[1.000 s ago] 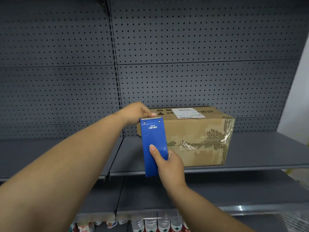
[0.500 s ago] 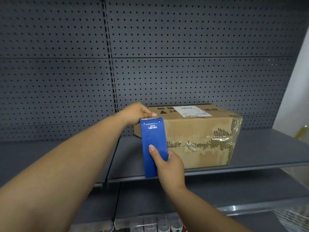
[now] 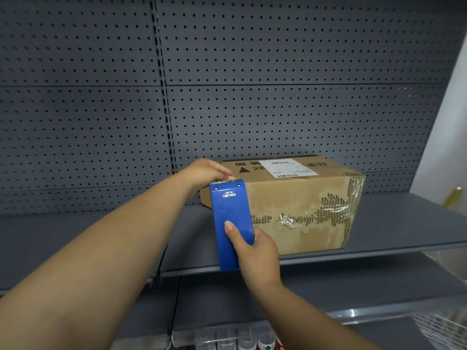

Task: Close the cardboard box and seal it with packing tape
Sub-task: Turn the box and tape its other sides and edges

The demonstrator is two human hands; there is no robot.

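A closed brown cardboard box (image 3: 300, 200) with a white shipping label on top and torn old tape on its front sits on the grey shelf (image 3: 394, 231). In front of its left end, my right hand (image 3: 255, 251) grips a blue tape dispenser (image 3: 231, 221), held upright with its toothed edge at the top. My left hand (image 3: 207, 171) is at the box's top left corner, its fingers pinched at the dispenser's cutting edge; what they pinch is too small to tell. The roll is hidden behind the dispenser.
A grey pegboard wall (image 3: 227, 97) backs the shelving. A lower shelf (image 3: 328, 289) runs under the box's shelf, and bottles (image 3: 242, 342) stand below it. A wire basket (image 3: 444, 327) shows at the bottom right, a white wall (image 3: 449, 122) at the right.
The view has drifted so the box sits further right in frame. Both hands and the dispenser hold about the same pose against the box's left end.
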